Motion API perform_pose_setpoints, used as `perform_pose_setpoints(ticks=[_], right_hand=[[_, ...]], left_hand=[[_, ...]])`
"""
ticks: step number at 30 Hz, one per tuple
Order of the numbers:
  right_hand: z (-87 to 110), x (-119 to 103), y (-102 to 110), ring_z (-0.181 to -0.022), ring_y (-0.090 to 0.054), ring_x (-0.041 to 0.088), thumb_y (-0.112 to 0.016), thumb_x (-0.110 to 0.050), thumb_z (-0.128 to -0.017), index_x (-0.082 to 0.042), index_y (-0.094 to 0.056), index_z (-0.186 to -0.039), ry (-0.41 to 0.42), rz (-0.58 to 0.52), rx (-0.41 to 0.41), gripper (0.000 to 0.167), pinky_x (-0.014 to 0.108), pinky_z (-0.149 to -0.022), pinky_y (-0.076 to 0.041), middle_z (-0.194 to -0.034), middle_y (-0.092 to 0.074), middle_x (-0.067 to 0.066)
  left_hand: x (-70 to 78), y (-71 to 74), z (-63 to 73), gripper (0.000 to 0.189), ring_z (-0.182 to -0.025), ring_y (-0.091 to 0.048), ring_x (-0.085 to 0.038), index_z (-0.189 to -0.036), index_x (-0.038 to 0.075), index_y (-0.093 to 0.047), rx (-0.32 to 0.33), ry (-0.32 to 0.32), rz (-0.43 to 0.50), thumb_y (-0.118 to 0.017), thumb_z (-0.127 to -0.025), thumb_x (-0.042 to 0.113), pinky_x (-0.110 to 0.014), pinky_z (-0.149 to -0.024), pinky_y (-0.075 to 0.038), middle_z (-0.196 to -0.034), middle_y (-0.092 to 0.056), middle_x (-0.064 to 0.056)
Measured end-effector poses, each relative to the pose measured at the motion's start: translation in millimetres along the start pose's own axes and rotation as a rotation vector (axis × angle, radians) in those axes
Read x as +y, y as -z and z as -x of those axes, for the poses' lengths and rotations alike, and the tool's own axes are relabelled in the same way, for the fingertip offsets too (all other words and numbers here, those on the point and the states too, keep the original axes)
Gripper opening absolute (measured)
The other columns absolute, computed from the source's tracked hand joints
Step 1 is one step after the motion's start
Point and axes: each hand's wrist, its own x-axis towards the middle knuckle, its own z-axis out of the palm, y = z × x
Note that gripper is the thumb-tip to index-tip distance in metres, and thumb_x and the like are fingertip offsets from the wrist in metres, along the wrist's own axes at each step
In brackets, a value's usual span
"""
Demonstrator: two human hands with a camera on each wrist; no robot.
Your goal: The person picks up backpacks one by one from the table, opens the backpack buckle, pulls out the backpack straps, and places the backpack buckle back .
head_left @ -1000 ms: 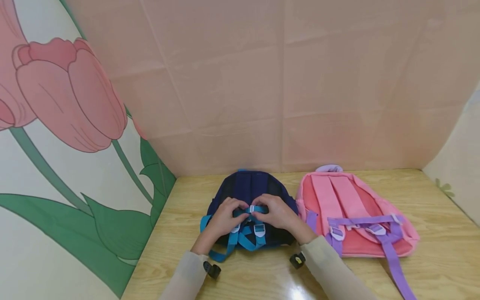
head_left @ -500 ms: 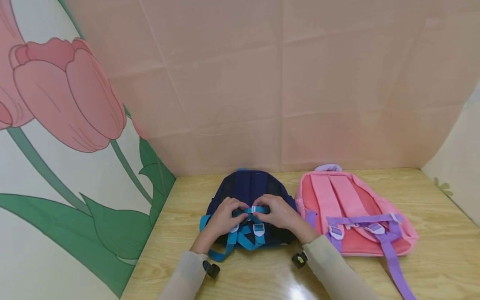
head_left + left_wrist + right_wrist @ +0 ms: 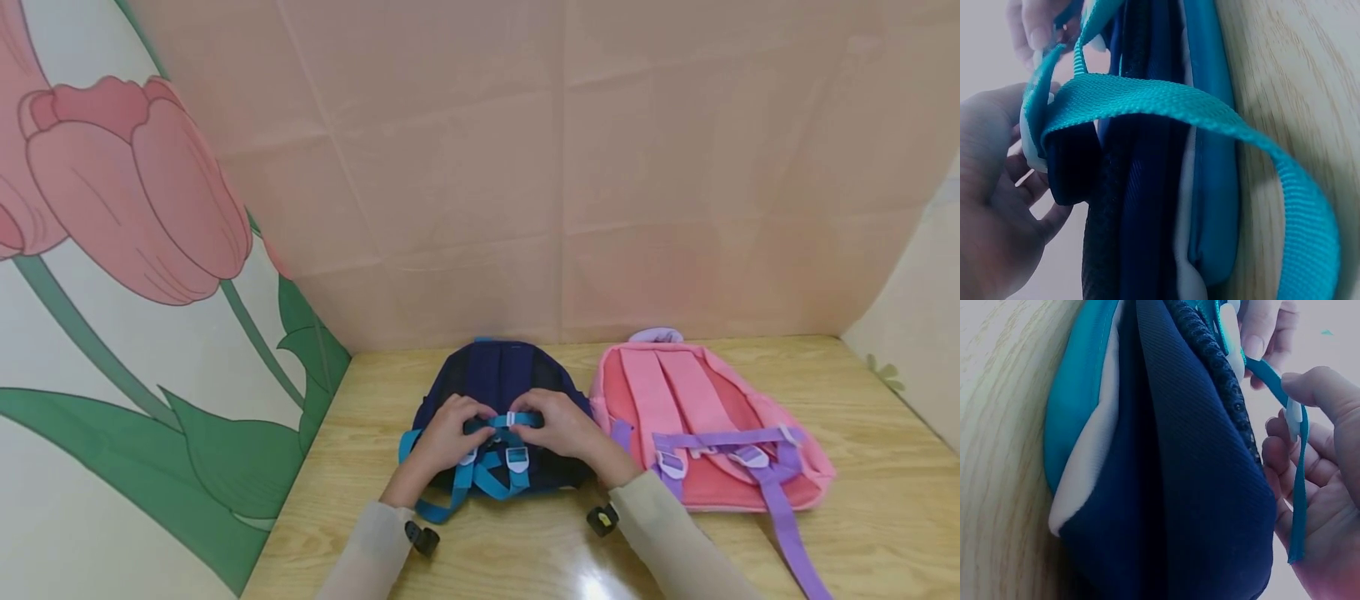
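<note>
A navy backpack [image 3: 501, 365] lies with its shoulder straps facing up. Across it runs a narrow blue strap [image 3: 498, 422], raised off the bag between both hands. My left hand [image 3: 447, 435] pinches the strap between thumb and index finger. At the strap's other side, my right hand [image 3: 561, 423] pinches it by a small white slider [image 3: 1294, 415], thumb on one face and fingers behind. The strap's loose end hangs along the right palm in the right wrist view. Below are two white buckles, one of them [image 3: 517, 458] plainly visible, with blue webbing [image 3: 1147, 100] looping toward the table.
A pink backpack [image 3: 720, 400] with purple straps [image 3: 783, 525] lies right beside the navy one, close to my right forearm. Both rest on a wood-grain table [image 3: 360, 417]. A beige sheet [image 3: 480, 167] rises behind, and a tulip-printed panel [image 3: 135, 192] stands at the left.
The white slider and my right hand have shifted slightly to the right, lengthening the visible strap between the hands. My left hand keeps its place on the strap.
</note>
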Motion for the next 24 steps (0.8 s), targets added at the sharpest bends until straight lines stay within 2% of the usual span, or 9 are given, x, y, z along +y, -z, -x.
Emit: perform_pose_setpoints(ticks=[24], right_hand=[[5.8,5.3,4.7,-0.081,-0.06,0.008,-0.081,-0.02,-0.086,-0.013,-0.073,-0.102,-0.028,0.014,0.006,0.019,0.028,-0.077,-0.055,-0.092,-0.069,-0.005]], left_hand=[[-2.4,0.1,1.3,0.02,-0.097,-0.05,-0.011,-0.115,0.021,-0.074,-0.024,0.014,-0.023,-0.071,-0.097,0.027,-0.033,-0.087,-0.047,-0.106,-0.067,0.007]])
